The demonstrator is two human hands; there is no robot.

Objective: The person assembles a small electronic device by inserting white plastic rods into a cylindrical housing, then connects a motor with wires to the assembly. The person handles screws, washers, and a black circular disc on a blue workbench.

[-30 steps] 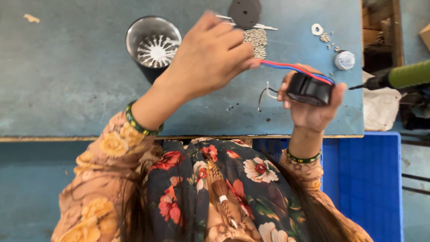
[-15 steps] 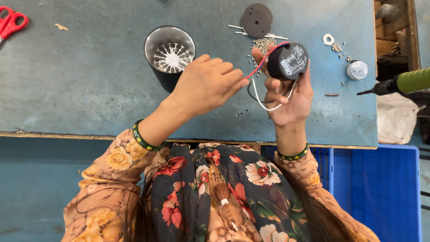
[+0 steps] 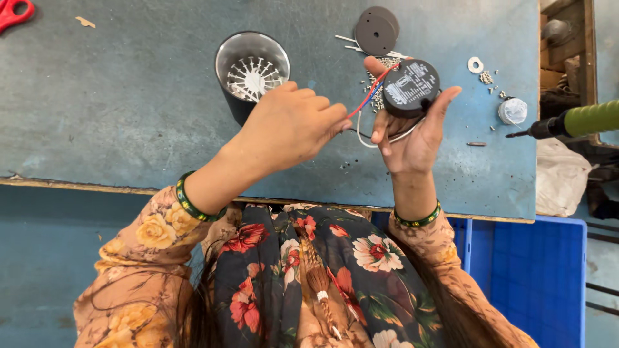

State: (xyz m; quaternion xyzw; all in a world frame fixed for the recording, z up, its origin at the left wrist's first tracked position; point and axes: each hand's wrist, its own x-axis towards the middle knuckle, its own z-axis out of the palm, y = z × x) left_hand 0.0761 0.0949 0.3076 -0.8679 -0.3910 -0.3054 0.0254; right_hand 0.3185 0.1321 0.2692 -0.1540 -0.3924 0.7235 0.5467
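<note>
Right hand (image 3: pixel 412 132) is raised above the table (image 3: pixel 116 122), toward its right side, fingers spread and clamped round the rim of a round black module (image 3: pixel 411 87), label face up. Left hand (image 3: pixel 290 125) is just beside it, fingers bunched together, pinching the red and blue wires (image 3: pixel 371 95) that run from the module. A white wire (image 3: pixel 374 140) loops under the right palm.

On the table: a black cylindrical housing (image 3: pixel 251 74) with a white finned insert stands upright just beyond the left hand. Two dark round discs (image 3: pixel 376 29) lie near the far edge, loose small screws (image 3: pixel 374 87) scattered below them. White washer (image 3: pixel 476 64) and small white cap (image 3: pixel 513 111) sit toward the right edge. A green-handled power screwdriver (image 3: pixel 570 122) pokes in over the right edge. Red scissors (image 3: pixel 16 11) at the far left corner.
</note>
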